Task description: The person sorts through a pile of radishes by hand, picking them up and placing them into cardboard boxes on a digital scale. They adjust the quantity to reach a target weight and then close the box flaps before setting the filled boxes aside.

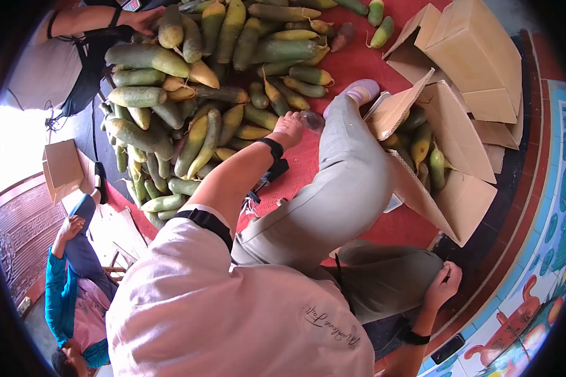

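Far left, a person in blue [63, 283] crouches; top left a co-worker's hand [141, 19] lies on the gourd pile [188, 107], heaped on the red floor mat [352, 63]; left hand [289, 129] is at the pile's near edge, fingers bent down, beside a clear object [312, 119], grip can't be told; gourds prob. heavy, stiff, smooth-skinned, so take one mid-body w/ a full wrap, not by the thin stalk end; open box [468, 157] holds several more; right hand [443, 286] rests curled on the knee, contents can't be told.
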`<state>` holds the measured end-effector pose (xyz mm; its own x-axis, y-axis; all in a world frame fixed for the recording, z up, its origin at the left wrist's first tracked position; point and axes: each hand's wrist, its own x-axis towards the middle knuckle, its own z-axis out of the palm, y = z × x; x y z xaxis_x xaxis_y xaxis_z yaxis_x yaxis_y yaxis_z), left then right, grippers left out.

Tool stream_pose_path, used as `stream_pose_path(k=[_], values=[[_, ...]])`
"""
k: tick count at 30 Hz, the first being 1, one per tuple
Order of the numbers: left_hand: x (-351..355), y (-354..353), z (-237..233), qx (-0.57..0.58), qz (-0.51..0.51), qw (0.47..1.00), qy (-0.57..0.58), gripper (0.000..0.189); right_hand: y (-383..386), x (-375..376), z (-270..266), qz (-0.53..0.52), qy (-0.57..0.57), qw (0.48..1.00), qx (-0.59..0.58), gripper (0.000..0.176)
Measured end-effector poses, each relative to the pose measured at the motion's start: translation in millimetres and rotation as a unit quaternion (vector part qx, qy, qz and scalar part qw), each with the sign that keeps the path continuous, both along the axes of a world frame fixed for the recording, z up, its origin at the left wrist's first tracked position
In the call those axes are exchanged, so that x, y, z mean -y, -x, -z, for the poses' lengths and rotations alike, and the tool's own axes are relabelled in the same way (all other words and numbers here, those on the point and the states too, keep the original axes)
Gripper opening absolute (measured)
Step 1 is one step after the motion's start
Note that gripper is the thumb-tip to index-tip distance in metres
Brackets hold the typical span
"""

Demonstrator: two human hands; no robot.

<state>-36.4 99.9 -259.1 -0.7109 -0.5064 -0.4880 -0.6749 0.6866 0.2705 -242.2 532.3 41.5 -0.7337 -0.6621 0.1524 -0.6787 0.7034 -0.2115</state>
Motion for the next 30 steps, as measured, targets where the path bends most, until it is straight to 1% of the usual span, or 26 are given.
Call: stream_pose_path(k=[1,3,5,7,8,9,11,12,13,15,16,17,18,19,21,22,23,25,26,27,29,30], values=[[0,7,1,0.000,0.002,1.000,-0.005,0.034,1,1,-1,0.002,-0.005,1.000,0.000,0.009],[1,21,0,-0.015,0.075,0.995,0.067,0.034,1,4,-3,0.010,-0.016,1.000,0.016,0.009],[0,32,11,0.001,0.082,0.995,0.056,0.037,1,8,-3,0.020,-0.021,0.999,0.022,0.009],[-5,35,29,-0.047,0.114,0.985,0.122,0.039,2,11,-4,0.030,-0.026,0.999,0.030,0.009],[-8,36,32,-0.061,0.114,0.981,0.144,0.041,2,13,-4,0.033,-0.026,0.999,0.031,0.009],[-8,41,35,-0.061,0.117,0.981,0.140,0.041,3,14,-4,0.034,-0.027,0.999,0.033,0.009],[-3,49,36,0.036,0.130,0.985,0.111,0.040,3,15,-4,0.036,-0.030,0.998,0.038,0.009],[-1,50,35,0.042,0.149,0.978,0.141,0.037,4,17,-4,0.034,-0.028,0.998,0.040,0.009],[0,51,30,0.044,0.151,0.978,0.140,0.037,4,18,-5,0.035,-0.029,0.998,0.042,0.009],[0,51,20,0.074,0.188,0.970,0.137,0.033,4,21,-6,0.028,-0.040,0.998,0.043,0.009],[-1,47,27,0.074,0.190,0.969,0.138,0.033,4,23,-6,0.030,-0.038,0.998,0.043,0.009],[-4,41,42,0.047,0.194,0.969,0.147,0.032,4,24,-5,0.024,-0.034,0.998,0.038,0.009],[-6,37,47,0.020,0.200,0.967,0.154,0.031,3,25,-5,0.019,-0.030,0.999,0.033,0.009],[-9,33,52,0.018,0.204,0.967,0.155,0.031,2,27,-8,0.024,-0.030,0.999,0.032,0.009],[-12,27,50,-0.003,0.180,0.975,0.132,0.030,-1,34,-10,0.023,-0.022,0.999,0.043,0.008],[-13,22,49,-0.011,0.210,0.964,0.162,0.030,-1,34,-10,0.028,-0.018,0.999,0.041,0.008],[-14,20,38,-0.014,0.214,0.963,0.166,0.030,-1,34,-10,0.027,-0.016,0.999,0.037,0.008],[-14,15,3,-0.003,0.181,0.976,0.120,0.033,-1,31,-9,0.029,-0.009,0.999,0.032,0.008],[-11,8,-4,0.019,0.165,0.980,0.109,0.044,0,30,-9,0.021,-0.010,0.999,0.026,0.008],[-8,1,-11,0.016,0.169,0.979,0.114,0.044,0,28,-8,0.014,-0.011,1.000,0.021,0.008],[1,-12,-28,0.014,-0.002,0.998,0.066,0.056,0,25,-6,0.011,-0.002,1.000,0.013,0.007],[9,-16,-48,-0.002,-0.034,0.998,0.059,0.058,-1,24,-6,0.003,0.002,1.000,0.009,0.007]])
